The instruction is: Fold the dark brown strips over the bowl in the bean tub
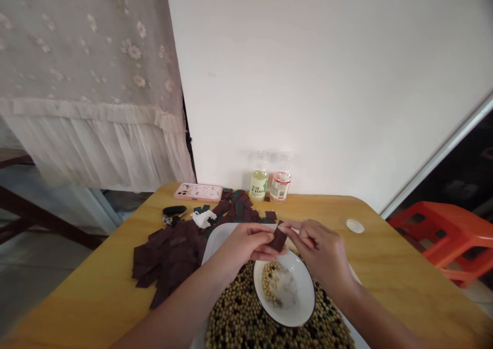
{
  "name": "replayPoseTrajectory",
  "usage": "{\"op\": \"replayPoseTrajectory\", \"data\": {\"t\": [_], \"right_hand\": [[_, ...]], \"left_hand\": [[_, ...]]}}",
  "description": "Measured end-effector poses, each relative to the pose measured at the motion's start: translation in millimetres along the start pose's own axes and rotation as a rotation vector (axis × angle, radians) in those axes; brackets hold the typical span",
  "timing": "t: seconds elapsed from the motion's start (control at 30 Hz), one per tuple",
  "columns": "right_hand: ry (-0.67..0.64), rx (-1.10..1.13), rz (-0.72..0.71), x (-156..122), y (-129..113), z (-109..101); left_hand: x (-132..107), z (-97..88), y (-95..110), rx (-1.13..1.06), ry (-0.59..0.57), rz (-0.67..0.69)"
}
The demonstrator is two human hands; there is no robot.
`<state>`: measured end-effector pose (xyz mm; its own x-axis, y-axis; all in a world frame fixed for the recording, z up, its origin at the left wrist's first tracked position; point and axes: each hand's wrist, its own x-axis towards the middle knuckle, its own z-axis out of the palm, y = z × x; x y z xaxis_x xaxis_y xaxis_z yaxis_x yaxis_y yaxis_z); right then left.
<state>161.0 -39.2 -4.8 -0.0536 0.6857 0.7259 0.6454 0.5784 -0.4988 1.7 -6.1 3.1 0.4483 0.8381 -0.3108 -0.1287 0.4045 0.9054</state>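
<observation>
Above the far side of a white bowl (306,300), my left hand (246,242) is closed on a small, flat, dark brown rectangular piece (279,241). My right hand (318,244) pinches at the upper right corner of that same piece. Whether anything else is between the right fingertips is too small to tell. The dark-rimmed bowl holds pale round beads (268,282) and some whitish stuff. Under it, a white tray (215,237) is spread with many tan and dark beads (242,313).
Left of the tray lies a heap of dark brown pieces (173,254). Beyond are crumpled white tissue (203,218), black key fob (174,210), pink phone (198,192) and two bottles (259,185) by the wall. A white lid (355,226) lies right; an orange stool (442,236) stands beside the table.
</observation>
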Motion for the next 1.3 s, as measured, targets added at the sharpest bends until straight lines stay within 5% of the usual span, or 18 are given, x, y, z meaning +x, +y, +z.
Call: {"op": "replayPoseTrajectory", "data": {"t": [0.13, 0.27, 1.1, 1.3], "right_hand": [[-0.067, 0.014, -0.043, 0.3, -2.2, 1.3], [-0.010, -0.018, -0.021, -0.6, -1.5, 0.4], [-0.049, 0.016, -0.022, -0.1, -2.7, 0.3], [-0.008, 0.015, -0.006, -0.7, -2.1, 1.5]], "left_hand": [[0.7, -0.1, 0.2, -0.057, 0.086, 0.030], [-1.1, 1.1, 1.3, 0.012, -0.007, 0.005], [-0.9, 1.0, 1.4, -0.074, 0.077, 0.028], [-1.5, 1.8, 1.8, -0.027, 0.005, 0.002]]}}
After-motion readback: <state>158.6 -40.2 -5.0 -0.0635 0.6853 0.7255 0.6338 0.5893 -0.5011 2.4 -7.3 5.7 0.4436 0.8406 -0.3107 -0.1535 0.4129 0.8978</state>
